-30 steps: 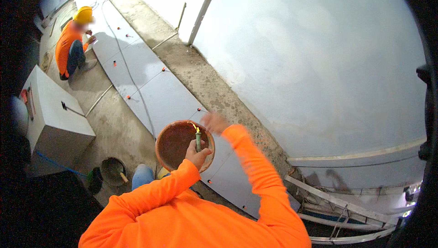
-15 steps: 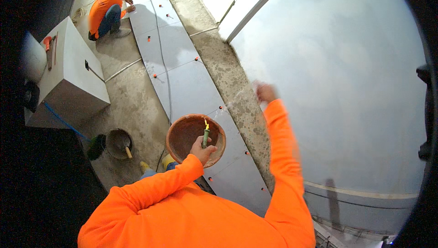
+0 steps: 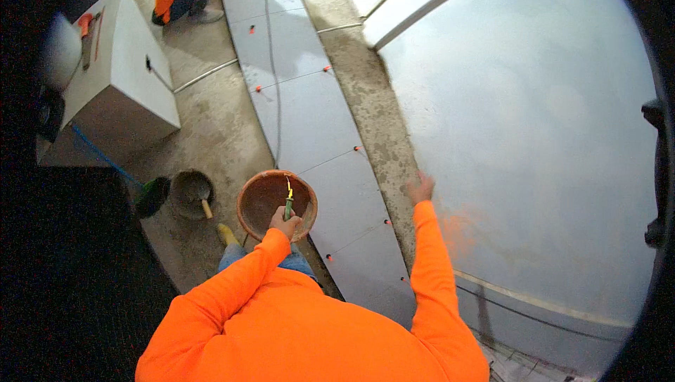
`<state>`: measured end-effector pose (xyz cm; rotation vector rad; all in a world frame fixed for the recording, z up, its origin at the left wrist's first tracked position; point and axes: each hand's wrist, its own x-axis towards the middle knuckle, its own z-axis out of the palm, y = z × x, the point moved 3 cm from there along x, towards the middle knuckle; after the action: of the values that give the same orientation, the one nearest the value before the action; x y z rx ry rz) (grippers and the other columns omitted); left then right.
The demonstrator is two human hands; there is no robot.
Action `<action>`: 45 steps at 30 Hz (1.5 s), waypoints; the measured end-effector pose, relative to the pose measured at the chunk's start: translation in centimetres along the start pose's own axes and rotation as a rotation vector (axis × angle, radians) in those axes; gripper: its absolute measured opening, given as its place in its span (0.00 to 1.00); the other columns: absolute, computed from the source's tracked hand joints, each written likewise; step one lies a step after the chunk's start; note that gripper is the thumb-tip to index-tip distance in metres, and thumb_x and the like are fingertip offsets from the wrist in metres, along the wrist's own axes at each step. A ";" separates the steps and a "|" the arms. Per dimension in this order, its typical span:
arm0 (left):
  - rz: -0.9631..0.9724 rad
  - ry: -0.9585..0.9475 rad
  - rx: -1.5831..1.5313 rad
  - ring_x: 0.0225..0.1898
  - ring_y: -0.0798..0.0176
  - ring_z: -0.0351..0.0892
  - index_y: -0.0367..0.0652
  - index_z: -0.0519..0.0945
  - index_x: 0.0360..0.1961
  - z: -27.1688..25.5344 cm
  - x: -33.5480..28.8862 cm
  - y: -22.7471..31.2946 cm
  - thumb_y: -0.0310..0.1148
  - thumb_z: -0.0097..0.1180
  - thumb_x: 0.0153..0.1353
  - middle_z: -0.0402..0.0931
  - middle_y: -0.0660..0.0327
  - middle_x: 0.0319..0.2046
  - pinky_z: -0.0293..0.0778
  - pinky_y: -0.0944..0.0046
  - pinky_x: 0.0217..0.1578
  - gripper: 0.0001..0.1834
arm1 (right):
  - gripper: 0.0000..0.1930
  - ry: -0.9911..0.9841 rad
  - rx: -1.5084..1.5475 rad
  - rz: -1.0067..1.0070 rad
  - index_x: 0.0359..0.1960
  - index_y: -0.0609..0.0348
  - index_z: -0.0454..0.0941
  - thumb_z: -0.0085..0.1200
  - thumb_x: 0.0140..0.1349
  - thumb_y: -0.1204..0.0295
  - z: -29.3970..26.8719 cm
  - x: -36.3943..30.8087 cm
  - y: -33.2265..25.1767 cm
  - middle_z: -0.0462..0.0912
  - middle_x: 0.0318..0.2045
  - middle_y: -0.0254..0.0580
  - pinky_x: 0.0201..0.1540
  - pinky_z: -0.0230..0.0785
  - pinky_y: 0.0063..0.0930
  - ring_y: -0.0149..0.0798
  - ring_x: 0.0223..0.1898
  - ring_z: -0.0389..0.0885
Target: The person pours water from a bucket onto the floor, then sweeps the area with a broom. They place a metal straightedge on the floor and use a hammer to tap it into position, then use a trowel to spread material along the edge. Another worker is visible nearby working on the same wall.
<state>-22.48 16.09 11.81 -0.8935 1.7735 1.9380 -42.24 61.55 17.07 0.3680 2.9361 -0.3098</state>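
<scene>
Right now my left hand (image 3: 285, 222) is clenched around a green-handled tool (image 3: 288, 202) at the near rim of the rust-coloured bowl (image 3: 261, 198), while my right hand (image 3: 420, 188) presses on the pale wall panel (image 3: 520, 136), fingers apparently spread (too small to be sure). If that palm slips on the smooth face, I could lurch and tip the bowl onto the grey floor tiles (image 3: 316, 122).

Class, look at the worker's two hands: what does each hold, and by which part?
The left hand grips a green-handled tool by its handle, over the brown bowl. The right hand holds nothing; it reaches to the wall's base.
</scene>
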 end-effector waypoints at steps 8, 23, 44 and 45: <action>-0.302 0.165 0.155 0.38 0.46 0.80 0.42 0.72 0.39 -7.7 15.3 -19.6 0.38 0.64 0.51 0.77 0.52 0.33 0.75 0.49 0.44 0.18 | 0.31 -0.516 0.071 0.054 0.59 0.47 0.79 0.72 0.53 0.57 25.8 -26.9 -3.4 0.77 0.58 0.54 0.69 0.60 0.47 0.56 0.64 0.70; -0.459 -0.264 0.594 0.63 0.43 0.71 0.47 0.63 0.70 -19.5 28.7 -35.8 0.48 0.62 0.60 0.70 0.47 0.64 0.65 0.43 0.63 0.40 | 0.23 -0.960 0.694 0.983 0.63 0.41 0.72 0.61 0.68 0.59 32.0 -43.2 0.1 0.81 0.46 0.37 0.40 0.77 0.39 0.39 0.42 0.81; -0.005 1.309 0.824 0.48 0.46 0.75 0.38 0.71 0.57 -79.7 24.1 -9.0 0.48 0.53 0.71 0.76 0.48 0.50 0.73 0.50 0.53 0.25 | 0.25 -0.809 0.705 0.819 0.58 0.50 0.75 0.53 0.69 0.47 32.8 -39.7 -5.4 0.82 0.40 0.37 0.28 0.73 0.33 0.35 0.31 0.79; 0.154 1.324 0.605 0.47 0.47 0.75 0.37 0.72 0.54 -77.1 23.1 -8.8 0.48 0.52 0.72 0.76 0.48 0.49 0.73 0.50 0.52 0.24 | 0.24 -0.798 0.691 0.801 0.58 0.50 0.75 0.53 0.70 0.48 31.9 -38.4 -5.8 0.82 0.39 0.36 0.27 0.72 0.31 0.34 0.30 0.78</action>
<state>-17.87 -61.53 -10.83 -2.0201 2.8673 0.5766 -2.64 40.21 -5.39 1.1263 1.6611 -1.0289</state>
